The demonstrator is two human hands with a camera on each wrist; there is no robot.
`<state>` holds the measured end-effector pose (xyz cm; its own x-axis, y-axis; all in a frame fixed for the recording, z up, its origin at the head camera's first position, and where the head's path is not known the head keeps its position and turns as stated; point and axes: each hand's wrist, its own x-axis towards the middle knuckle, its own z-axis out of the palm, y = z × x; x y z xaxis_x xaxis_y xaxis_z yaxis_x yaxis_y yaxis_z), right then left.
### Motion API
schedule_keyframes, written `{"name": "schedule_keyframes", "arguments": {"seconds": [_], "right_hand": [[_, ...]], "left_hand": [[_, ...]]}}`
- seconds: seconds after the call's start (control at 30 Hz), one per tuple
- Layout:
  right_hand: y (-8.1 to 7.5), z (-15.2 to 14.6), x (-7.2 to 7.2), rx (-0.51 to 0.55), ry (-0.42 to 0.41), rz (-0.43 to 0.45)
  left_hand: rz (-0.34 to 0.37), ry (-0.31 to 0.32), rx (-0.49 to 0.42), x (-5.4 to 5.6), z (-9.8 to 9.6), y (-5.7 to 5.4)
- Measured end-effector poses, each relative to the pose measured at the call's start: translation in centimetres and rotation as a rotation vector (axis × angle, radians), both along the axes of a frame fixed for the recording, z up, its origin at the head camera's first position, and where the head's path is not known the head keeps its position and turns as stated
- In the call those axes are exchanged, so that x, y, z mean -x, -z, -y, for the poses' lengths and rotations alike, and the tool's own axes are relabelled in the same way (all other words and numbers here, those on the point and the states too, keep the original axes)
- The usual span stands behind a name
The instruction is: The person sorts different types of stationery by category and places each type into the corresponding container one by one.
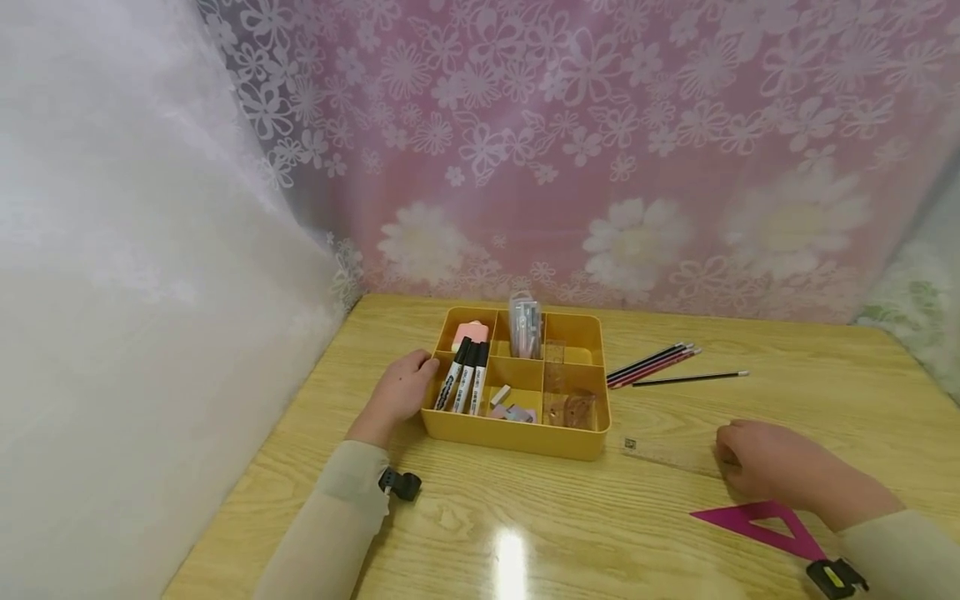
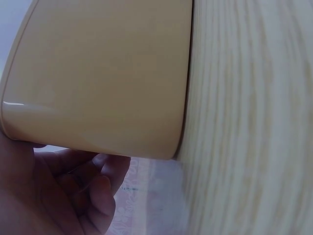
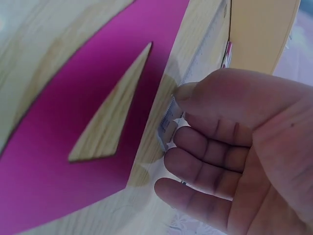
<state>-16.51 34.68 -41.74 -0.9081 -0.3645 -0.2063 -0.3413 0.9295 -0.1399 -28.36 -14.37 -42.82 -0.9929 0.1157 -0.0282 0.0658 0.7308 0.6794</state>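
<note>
My left hand (image 1: 401, 387) is at the left wall of the yellow divided box (image 1: 517, 437), its fingers bent against the outside in the left wrist view. At the right, my right hand (image 1: 772, 462) pinches the end of a clear ruler (image 1: 663, 452) between thumb and fingers. The ruler points left toward the box's front corner, low over the table. Close below that hand lies a magenta set square (image 1: 738, 518), also large in the right wrist view. Black-capped white markers (image 1: 470, 379) lean in the box's front left compartment.
Several pencils (image 1: 652, 365) lie right of the box, with one black pencil (image 1: 690, 379) apart. The box also holds a pink item (image 1: 471, 334), a clear-cased set (image 1: 525, 325), a white eraser (image 1: 500, 395) and clear plastic pieces (image 1: 573, 410). A flowered curtain (image 1: 525, 167) hangs behind the table.
</note>
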Motion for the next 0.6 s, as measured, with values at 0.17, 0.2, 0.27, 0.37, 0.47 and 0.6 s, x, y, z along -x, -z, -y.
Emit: {"name": "schedule_keyframes", "arguments": {"seconds": [0.17, 0.2, 0.27, 0.37, 0.47, 0.6], "right_hand": [[0.08, -0.24, 0.01, 0.015, 0.001, -0.017], [0.10, -0.25, 0.00, 0.020, 0.002, -0.024], [0.22, -0.26, -0.09, 0.026, -0.003, -0.035], [0.48, -0.28, -0.33, 0.041, -0.001, -0.038], [0.75, -0.34, -0.64, 0.062, 0.000, -0.041], [0.97, -0.43, -0.94, 0.123, -0.010, -0.038]], "left_hand": [[0.007, -0.003, -0.003, 0.04, -0.05, -0.12], [0.007, -0.003, -0.002, 0.05, -0.04, -0.12], [0.006, -0.002, 0.001, 0.04, -0.02, -0.10], [0.007, 0.002, -0.004, 0.04, -0.03, -0.08], [0.014, -0.001, -0.016, 0.00, -0.05, -0.06], [0.023, -0.006, -0.028, 0.01, -0.04, 0.08]]}}
